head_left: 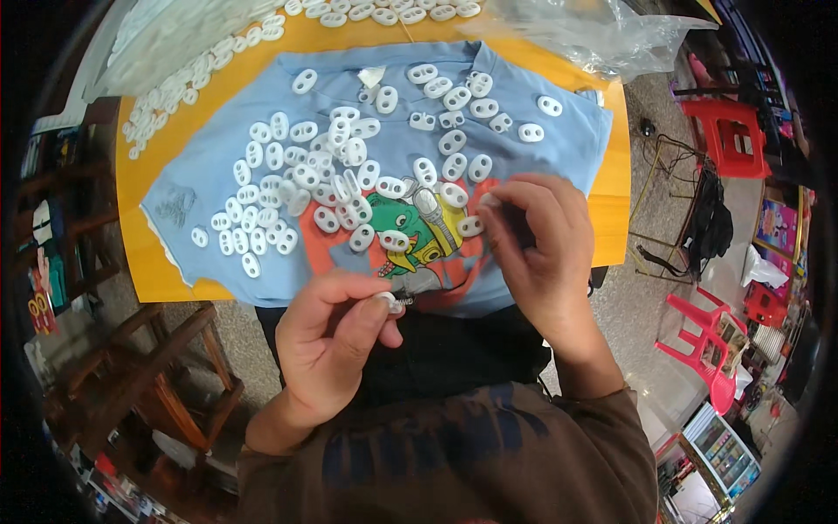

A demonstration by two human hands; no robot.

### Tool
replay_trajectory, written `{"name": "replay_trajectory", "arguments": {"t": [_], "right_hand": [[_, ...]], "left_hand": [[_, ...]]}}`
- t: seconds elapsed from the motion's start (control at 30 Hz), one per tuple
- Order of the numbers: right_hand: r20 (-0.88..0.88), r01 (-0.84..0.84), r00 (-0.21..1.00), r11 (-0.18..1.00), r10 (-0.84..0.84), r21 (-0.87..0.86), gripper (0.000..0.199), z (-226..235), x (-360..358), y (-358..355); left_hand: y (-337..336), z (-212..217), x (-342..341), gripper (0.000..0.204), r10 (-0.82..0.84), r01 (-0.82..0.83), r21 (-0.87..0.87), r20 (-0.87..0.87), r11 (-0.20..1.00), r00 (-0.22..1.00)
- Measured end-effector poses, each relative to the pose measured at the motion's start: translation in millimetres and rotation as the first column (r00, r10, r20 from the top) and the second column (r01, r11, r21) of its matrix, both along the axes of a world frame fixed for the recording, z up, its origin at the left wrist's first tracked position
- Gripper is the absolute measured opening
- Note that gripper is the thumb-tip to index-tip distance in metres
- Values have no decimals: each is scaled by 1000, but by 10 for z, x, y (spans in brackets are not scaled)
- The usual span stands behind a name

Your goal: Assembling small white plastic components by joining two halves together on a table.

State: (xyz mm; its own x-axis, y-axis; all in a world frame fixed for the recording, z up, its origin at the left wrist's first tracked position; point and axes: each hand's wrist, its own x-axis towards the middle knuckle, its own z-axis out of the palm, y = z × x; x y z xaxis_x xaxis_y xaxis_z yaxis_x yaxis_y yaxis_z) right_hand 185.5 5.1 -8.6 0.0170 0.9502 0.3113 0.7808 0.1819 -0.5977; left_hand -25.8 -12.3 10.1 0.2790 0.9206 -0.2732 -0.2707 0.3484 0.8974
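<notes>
My left hand (327, 336) is closed in a pinch at the near edge of a light blue shirt (218, 188). Between its thumb and forefinger is a white plastic cord lock part (388, 302), and a small metal spring (405, 301) sticks out of it toward the right. Farther right, my right hand (546, 240) pinches a small white plastic piece (491, 200) at its fingertips, mostly covered by them. Many white oval two-hole cord locks (339, 131) lie loose and partly heaped on the shirt, which has a green cartoon print (397, 218).
Beneath the shirt is a yellow tabletop (615, 210). More white pieces (188, 83) line its far edge, by a clear plastic bag (602, 35). Wooden stools (166, 384) stand on the left floor; red plastic stools (724, 135) and a black bag (709, 223) are at right.
</notes>
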Motion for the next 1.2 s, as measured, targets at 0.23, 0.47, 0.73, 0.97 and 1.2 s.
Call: {"name": "replay_trajectory", "arguments": {"t": [0.23, 0.47, 0.73, 0.97, 1.2], "right_hand": [[-815, -141, 573, 970, -82, -197, 11, 204, -41, -147], [-987, -391, 130, 909, -98, -141, 16, 280, -96, -230], [-987, -427, 150, 896, -65, -124, 19, 285, -123, -290], [-980, -426, 189, 893, -66, -142, 21, 291, -142, -291], [-947, -354, 315, 917, -69, -185, 19, 291, -150, -314]], "left_hand": [[49, 78, 50, 14, -27, 26, 45, 3, 999, 1000], [101, 184, 203, 15, -94, 92, 101, 15, 991, 995], [107, 168, 273, 15, -129, 122, 136, 46, 983, 991], [104, 125, 272, 14, -90, 88, 163, 0, 983, 996], [101, 120, 296, 12, -67, 71, 144, -33, 987, 997]]}}
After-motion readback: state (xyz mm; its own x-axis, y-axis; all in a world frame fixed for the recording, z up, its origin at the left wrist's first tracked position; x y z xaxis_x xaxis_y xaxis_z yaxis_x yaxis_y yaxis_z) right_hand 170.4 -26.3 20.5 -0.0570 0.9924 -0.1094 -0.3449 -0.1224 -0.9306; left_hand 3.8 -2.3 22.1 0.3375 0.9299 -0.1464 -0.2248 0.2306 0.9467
